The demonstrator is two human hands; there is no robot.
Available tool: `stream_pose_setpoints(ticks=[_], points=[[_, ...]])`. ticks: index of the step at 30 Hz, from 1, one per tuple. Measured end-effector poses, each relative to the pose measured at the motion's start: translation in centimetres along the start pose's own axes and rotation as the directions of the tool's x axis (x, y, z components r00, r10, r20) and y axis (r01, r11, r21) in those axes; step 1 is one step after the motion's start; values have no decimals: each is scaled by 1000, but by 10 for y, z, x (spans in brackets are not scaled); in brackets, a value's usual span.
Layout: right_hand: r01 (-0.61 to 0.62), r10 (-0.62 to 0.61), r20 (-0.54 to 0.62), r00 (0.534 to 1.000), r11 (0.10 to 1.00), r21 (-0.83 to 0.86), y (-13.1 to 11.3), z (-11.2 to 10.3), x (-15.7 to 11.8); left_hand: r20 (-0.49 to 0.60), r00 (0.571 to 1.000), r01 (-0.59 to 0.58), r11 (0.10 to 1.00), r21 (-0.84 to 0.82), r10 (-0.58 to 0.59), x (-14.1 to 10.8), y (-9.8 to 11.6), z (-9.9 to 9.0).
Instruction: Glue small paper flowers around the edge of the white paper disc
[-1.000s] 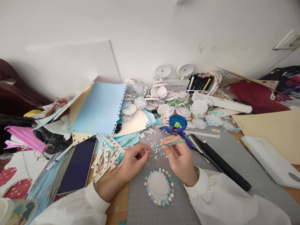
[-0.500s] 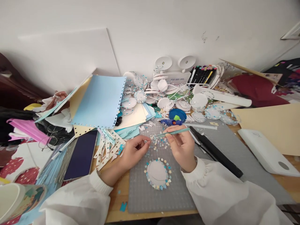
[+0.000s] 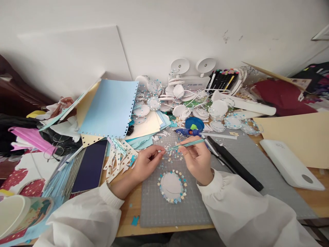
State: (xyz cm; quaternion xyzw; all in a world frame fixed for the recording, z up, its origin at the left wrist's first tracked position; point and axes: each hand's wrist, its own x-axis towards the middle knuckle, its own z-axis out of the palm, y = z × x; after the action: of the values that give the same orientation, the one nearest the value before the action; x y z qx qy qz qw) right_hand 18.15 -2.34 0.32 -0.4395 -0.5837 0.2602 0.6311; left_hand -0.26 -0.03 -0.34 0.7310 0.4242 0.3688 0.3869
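Teal tweezers (image 3: 189,143) are pinched in my right hand (image 3: 197,158), their tips pointing left. Thumb and forefinger of my left hand (image 3: 149,161) close together right by those tips; whatever they hold is too small to make out. Beneath both hands, small paper stars (image 3: 172,155) lie scattered on the grey cutting mat (image 3: 154,212). Closer to me on the mat rests a white disc (image 3: 171,185) ringed with blue, white and cream stars.
Behind my hands lie a blue glue gun (image 3: 186,131) and a blue round dish (image 3: 194,123). White discs (image 3: 218,109) are heaped at the back. Punched paper strips (image 3: 119,156) and a dark phone (image 3: 89,166) are left; a black stick-like tool (image 3: 233,163) and white power bank (image 3: 290,164) right.
My right hand and the tweezers have shifted slightly left, bringing the tips up to my left fingertips. The left hand stays almost in place, and the whole view has tilted a little.
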Motion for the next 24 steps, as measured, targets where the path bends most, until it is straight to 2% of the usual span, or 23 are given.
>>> stream_pose_setpoints(ticks=[11, 18, 21, 24], points=[[-23, 23, 20, 1000, 1000, 5, 0, 1, 0, 14, 999, -32, 999, 25, 32, -1, -1, 0], [-3, 4, -19, 1000, 1000, 23, -4, 1, 4, 6, 999, 42, 999, -21, -42, 0, 0, 0], [48, -48, -50, 998, 999, 6, -4, 0, 4, 3, 999, 48, 997, -63, -48, 0, 1, 0], [175, -177, -23, 984, 983, -47, -5, -2, 2, 42, 998, 53, 988, -146, -48, -1, 6, -2]])
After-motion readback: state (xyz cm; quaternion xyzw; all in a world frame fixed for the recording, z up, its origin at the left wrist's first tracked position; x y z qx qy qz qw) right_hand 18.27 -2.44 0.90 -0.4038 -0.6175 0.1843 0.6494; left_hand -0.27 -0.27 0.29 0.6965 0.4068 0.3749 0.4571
